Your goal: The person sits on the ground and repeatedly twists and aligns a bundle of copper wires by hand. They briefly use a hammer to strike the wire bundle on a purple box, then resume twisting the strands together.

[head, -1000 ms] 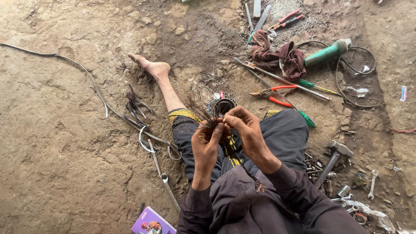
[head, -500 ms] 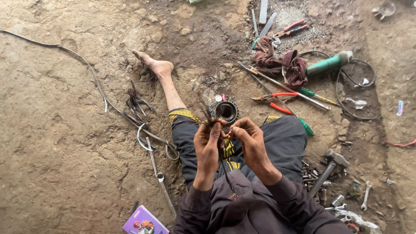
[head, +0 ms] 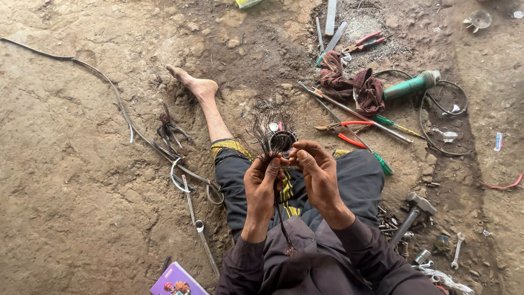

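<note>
Frayed wire bundle point(head: 271, 143) (dark strands) between hands point(head: 292, 177)

Green grinder point(head: 410, 85), maroon rag point(head: 369, 92)

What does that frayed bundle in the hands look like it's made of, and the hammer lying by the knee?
The bundle looks like thin, dark, dull wire strands, probably copper: they fan out stiffly above the left hand and right hand. The hammer looks like bare grey metal, head and handle, with a matt, worn finish.
</note>
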